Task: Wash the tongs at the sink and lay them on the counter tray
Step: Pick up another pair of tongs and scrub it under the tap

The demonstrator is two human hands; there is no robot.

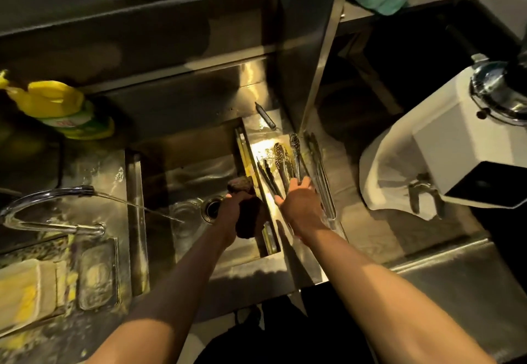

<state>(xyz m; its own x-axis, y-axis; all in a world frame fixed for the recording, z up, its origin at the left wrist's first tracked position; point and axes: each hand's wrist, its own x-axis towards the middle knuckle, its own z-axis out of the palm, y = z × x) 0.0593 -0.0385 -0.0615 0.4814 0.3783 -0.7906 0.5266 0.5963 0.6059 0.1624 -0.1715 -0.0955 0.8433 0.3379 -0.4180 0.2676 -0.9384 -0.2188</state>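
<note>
Several metal tongs (282, 164) lie side by side on the wet steel counter tray (262, 130) right of the sink (185, 164). My right hand (299, 201) hovers palm down over their handle ends, fingers spread, touching or just above them; whether it grips one is unclear. My left hand (231, 215) is over the sink's right side near the drain (212, 208), closed on a dark scouring sponge (242, 187). A thin stream of water runs from the curved faucet (57, 195) into the basin.
A yellow-green dish soap bottle (65, 110) stands at the back left. A soap dish and yellow cloth (25, 289) sit at the near left. A white machine (445, 147) stands on the right counter. A steel upright (322, 50) rises behind the tongs.
</note>
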